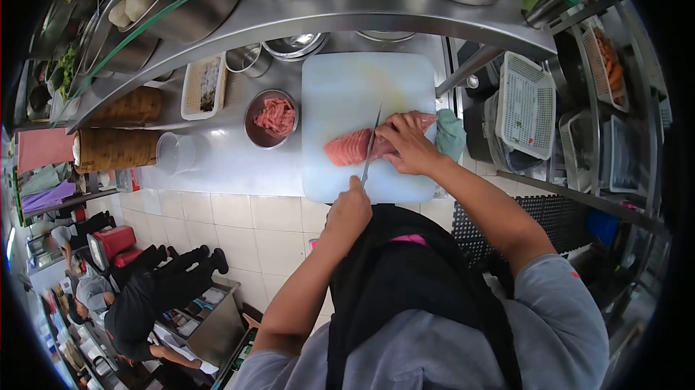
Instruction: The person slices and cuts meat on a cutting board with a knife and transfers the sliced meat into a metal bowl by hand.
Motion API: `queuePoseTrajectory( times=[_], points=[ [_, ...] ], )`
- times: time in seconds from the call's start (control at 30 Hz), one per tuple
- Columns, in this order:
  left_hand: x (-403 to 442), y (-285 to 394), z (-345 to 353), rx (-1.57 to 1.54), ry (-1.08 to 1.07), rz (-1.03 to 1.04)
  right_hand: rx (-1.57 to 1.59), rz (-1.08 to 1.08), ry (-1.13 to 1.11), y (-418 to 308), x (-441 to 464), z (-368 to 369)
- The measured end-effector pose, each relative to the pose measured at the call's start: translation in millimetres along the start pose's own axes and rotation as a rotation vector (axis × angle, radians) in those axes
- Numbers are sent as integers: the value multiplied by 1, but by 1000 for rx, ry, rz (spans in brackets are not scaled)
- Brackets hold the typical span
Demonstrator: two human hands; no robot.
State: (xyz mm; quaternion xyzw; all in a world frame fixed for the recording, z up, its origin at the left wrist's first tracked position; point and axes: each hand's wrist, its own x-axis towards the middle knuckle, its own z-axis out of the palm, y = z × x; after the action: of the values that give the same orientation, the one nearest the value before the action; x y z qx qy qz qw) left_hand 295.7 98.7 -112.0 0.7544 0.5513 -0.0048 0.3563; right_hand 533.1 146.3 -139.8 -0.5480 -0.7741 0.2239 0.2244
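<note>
My left hand (350, 209) grips the handle of a long kitchen knife (371, 142), its tip pointing away from me. The blade lies across a block of pink raw meat (346, 148) on a white cutting board (333, 93). Left of the blade, the meat is cut into thin slices that still lie side by side. On the uncut part to the right, my right hand (407, 145) presses down with its fingers bent over the meat. A metal bowl (250, 126) holding cut strips of meat (276, 116) stands left of the board.
A green cloth (450, 134) lies at the board's right edge. White baskets (527, 104) stand to the right; a white tray (190, 104) and a clear plastic tub (176, 153) are on the left. A steel shelf (318, 17) overhangs the counter's back. Other people (156, 303) stand behind at left.
</note>
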Motion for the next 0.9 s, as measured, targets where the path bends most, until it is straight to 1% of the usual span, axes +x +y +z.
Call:
queuePoseTrajectory(
  times=[0.13, 0.27, 0.33, 0.4, 0.47, 0.53, 0.63, 0.77, 0.9],
  points=[
    [48, -11, 35, 3, 74, 26, 4, -38, 27, 1, -3, 4],
    [17, -20, 47, 8, 52, -18, 14, -34, 11, 7, -2, 4],
    [-18, -24, 41, 91, -26, -156, 27, -39, 38, 5, -2, 1],
    [-35, -25, 27, 99, -39, -133, 44, -49, 68, 4, -2, 2],
    [-40, -18, 7, 101, -40, -108, 72, -1, 26, 7, -2, 3],
    [-37, -4, -16, 80, -4, -79, 73, -4, 21, 4, -1, -1],
    [-41, 15, -44, 94, -39, -47, 70, 0, 13, 4, -3, -1],
    [-43, 13, -42, 130, -65, -33, 71, -11, 22, 5, -2, 1],
    [-28, 9, -23, 49, -64, -21, 72, -54, 47, 4, -2, -1]
  ],
)
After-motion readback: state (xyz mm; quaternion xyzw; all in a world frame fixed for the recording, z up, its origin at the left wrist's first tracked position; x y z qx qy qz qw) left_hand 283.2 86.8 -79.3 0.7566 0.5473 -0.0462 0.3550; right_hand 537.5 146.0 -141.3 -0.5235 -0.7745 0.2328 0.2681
